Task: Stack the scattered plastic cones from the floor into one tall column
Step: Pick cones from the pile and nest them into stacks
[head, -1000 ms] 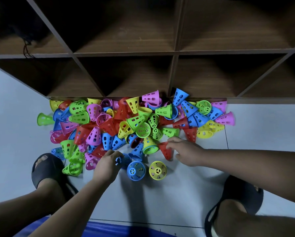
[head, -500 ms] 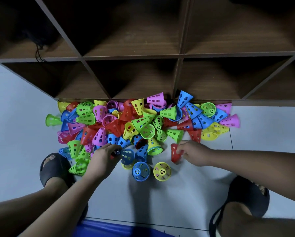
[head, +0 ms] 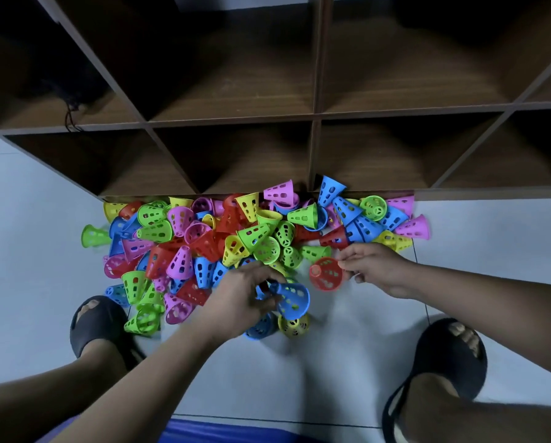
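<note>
Head view — perforated plastic cones: blue cone [head: 291,298] in left hand [head: 242,298]; red cone [head: 327,274] in right hand [head: 376,270]

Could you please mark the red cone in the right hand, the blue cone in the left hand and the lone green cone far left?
red cone [head: 329,276]: head view, perforated side wall.
blue cone [head: 294,297]: head view, perforated side wall.
lone green cone [head: 92,235]: head view, side wall.
</note>
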A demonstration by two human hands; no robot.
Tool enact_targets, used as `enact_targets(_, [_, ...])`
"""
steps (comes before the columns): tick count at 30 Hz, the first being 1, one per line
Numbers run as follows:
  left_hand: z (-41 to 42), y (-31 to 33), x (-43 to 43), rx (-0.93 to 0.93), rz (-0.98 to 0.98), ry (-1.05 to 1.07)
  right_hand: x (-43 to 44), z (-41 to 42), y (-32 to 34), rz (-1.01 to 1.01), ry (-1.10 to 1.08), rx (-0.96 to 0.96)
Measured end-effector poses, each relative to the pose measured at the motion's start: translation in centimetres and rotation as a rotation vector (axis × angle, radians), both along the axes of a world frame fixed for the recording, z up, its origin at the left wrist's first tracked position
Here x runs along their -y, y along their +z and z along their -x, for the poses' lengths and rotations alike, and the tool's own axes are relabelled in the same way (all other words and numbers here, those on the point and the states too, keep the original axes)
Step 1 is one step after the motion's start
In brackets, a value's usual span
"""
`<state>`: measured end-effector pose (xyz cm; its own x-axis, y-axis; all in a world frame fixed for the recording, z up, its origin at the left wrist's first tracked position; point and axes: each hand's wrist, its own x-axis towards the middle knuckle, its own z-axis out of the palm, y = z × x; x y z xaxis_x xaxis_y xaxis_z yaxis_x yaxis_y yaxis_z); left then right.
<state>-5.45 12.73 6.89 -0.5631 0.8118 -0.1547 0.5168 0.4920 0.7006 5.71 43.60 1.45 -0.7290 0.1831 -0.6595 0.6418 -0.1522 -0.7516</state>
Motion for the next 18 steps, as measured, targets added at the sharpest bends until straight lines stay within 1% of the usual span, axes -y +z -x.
enact_targets(4, [-1.9,-1.7,-0.8,0.031,0.062,-0.013,1.1,-0.4,0.9,0.258,-0.043,0.022])
enact_targets(6, [-2.8,-2.5,-0.9,0.053,0.094,0.016,1.8,-0.5,1.2,0.306,-0.006,0.030])
enact_targets(8, [-3.4,-3.3,-0.8,0.060,0.110,0.014,2.6,-0.6,1.3,0.274,0.081,0.031])
enact_targets(11, [-3.5,-4.3,-0.2,0.065,0.117,-0.004,3.6,-0.7,1.1,0.175,0.220,0.018])
enact_targets(15, [-2.3,-5.2,1.8,-0.007,0.116,0.095,4.6,-0.3,0.8,0.019,0.357,-0.005])
enact_targets(18, [-0.8,-6.0,3.8,-0.072,0.112,0.183,5.1,0.4,0.4,-0.119,0.476,0.046])
